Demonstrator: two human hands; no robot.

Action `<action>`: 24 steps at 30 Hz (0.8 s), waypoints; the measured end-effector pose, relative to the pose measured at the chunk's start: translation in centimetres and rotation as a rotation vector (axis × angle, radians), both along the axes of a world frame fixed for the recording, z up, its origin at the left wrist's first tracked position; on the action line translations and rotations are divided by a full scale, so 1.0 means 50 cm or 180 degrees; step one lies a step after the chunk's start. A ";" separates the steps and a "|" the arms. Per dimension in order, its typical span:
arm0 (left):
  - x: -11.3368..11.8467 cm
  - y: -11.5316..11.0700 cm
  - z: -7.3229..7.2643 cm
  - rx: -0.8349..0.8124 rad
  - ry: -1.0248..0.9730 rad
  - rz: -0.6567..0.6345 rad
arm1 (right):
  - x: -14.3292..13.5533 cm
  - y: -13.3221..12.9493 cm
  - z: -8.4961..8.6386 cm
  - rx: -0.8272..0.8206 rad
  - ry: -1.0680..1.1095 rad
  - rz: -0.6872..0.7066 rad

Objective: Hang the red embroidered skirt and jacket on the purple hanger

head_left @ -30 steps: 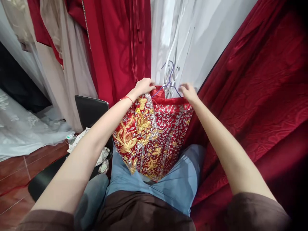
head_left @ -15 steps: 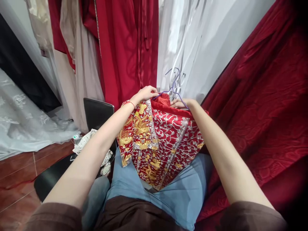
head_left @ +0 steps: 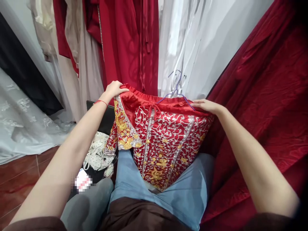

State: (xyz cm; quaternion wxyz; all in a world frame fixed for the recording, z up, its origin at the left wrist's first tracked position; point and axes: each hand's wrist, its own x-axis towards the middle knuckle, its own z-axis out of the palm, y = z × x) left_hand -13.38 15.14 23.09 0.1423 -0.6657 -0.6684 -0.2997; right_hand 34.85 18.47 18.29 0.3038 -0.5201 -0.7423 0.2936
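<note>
A red skirt with gold and silver embroidery stands between my knees, its waistband spread wide and a small red bow tied at the front. My left hand grips the waistband's left end, thumb inside and fingers behind. An embroidered panel hangs below that hand, folded outward. At the right end, my right hand pinches the waistband, its fingertips beside one arm of a thin purple hanger. The hanger's lower part sits inside the skirt's opening, and its hook points up.
Red dresses and white gowns hang ahead. Dark red patterned fabric drapes along the right. On the left, a black chair holds white dotted cloth. White lace trails onto the tiled floor.
My hands have moved apart, the left one farther left and the right one to the right. The waistband has opened out between them, showing the bow and the red lining.
</note>
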 end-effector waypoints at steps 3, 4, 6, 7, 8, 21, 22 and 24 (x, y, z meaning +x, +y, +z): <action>-0.004 0.004 -0.024 0.0026 -0.0103 -0.0125 | -0.004 -0.014 -0.018 -0.0277 0.0208 -0.0014; -0.006 0.004 -0.029 -0.0016 -0.0139 -0.0225 | -0.007 -0.024 -0.020 -0.0388 0.0185 0.0017; -0.015 0.000 -0.031 -0.0235 -0.0194 -0.0491 | -0.017 -0.048 -0.017 -0.0606 0.0045 0.0139; -0.022 -0.003 -0.029 -0.0382 -0.0221 -0.0622 | -0.023 -0.058 -0.015 -0.0713 -0.0056 0.0234; -0.030 -0.006 -0.026 -0.0523 -0.0252 -0.0718 | -0.029 -0.067 -0.012 -0.0814 -0.0166 0.0338; -0.081 -0.076 0.112 -0.0321 -0.0326 -0.0244 | -0.062 -0.101 -0.028 -0.0934 -0.0069 0.0687; -0.076 -0.081 0.119 -0.0260 -0.0300 -0.0294 | -0.065 -0.111 -0.031 -0.0778 0.0009 0.0667; -0.064 -0.084 0.123 -0.0199 -0.0226 -0.0425 | -0.069 -0.127 -0.043 -0.0342 0.0271 0.0476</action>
